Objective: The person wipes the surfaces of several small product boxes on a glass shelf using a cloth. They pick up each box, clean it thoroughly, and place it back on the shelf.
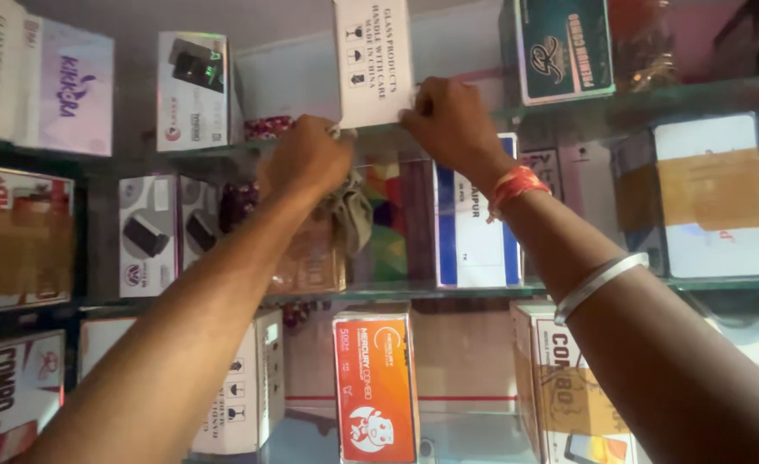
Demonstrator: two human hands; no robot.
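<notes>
Two forearms are raised before glass shelves (448, 290) packed with boxes. On the top shelf a tall white box (372, 60) is stood upright, its lower right corner pinched by the right hand (448, 120). The left hand (306, 159) is closed around a grey-brown cloth (349, 210) pressed at the shelf edge just under the box. The box's top is cut off, and the fingertips are hidden.

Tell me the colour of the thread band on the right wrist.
Orange-red, with a lighter strand, tied around the right wrist; the head view shows it.
</notes>
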